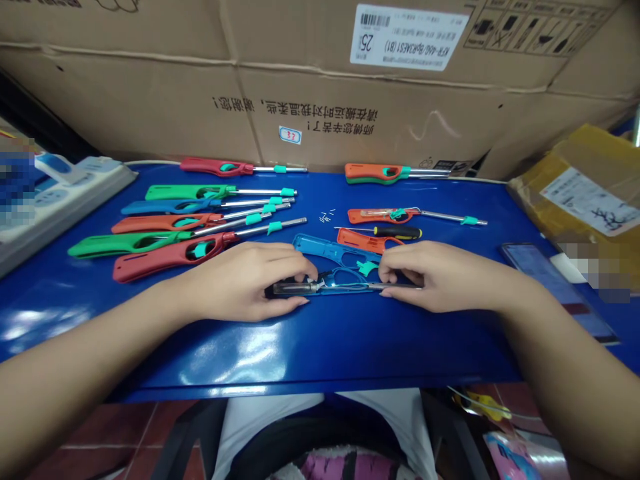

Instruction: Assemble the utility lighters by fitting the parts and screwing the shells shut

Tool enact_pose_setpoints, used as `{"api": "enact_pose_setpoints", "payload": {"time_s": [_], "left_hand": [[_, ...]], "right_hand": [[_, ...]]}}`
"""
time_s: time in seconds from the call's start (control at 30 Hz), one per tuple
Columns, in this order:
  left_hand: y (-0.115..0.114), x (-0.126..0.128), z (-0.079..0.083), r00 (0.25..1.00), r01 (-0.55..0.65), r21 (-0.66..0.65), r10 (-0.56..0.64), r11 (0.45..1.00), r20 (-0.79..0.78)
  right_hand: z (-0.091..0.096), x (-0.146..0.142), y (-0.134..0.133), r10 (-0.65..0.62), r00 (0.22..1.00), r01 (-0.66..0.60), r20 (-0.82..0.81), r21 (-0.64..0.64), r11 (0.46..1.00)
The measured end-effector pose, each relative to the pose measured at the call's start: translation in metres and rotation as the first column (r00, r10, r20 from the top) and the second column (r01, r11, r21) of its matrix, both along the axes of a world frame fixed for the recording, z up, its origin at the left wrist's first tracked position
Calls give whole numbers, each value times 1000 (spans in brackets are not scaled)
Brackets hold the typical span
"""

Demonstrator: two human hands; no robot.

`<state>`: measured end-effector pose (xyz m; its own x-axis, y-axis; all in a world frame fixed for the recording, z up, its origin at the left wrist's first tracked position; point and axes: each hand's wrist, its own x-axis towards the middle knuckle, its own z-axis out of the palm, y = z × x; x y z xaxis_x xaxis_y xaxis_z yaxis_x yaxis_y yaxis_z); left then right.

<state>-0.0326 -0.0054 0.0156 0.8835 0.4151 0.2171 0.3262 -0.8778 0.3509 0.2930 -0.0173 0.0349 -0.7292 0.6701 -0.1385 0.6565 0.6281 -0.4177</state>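
An opened blue gas lighter (345,291) lies on the table before me, its wire and dark clear fuel tank (295,289) showing. My left hand (250,277) is closed round the tank end, thumb below and fingers above. Thumb and fingers of my right hand (433,277) pinch the metal tube at the other end. A turquoise trigger (367,268) sits beside the tube. Just behind is the other blue shell half (330,250). Past it lie an orange shell half (363,239) and a screwdriver (400,231) with a black and yellow handle.
Several assembled lighters (170,257) lie at the left. Small screws (327,216) are scattered mid-table. An open orange lighter (383,215) and an orange-green one (377,173) lie behind. A phone (555,287) is at right, a power strip (65,193) at left, a large carton (300,80) at the back.
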Motion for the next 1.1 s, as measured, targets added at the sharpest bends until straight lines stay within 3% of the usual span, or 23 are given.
{"api": "enact_pose_setpoints", "payload": {"time_s": [0.23,0.43,0.63,0.97,1.1], "left_hand": [[1,0,-3,999,-44,0,44,999,-12],[2,0,-7,993,-115,-64,115,991,-12],[1,3,-7,993,-110,-96,114,989,33],[3,3,-6,996,-77,-100,82,992,46],[0,5,-5,994,-85,-93,90,992,56]], "right_hand": [[-1,3,2,-53,998,53,16,-21,998],[1,2,2,-5,998,3,-65,-32,999],[-2,0,3,23,995,-25,-102,-21,999],[-2,-3,0,25,996,-22,-84,33,999],[-5,-5,0,6,987,17,-161,139,990]]}}
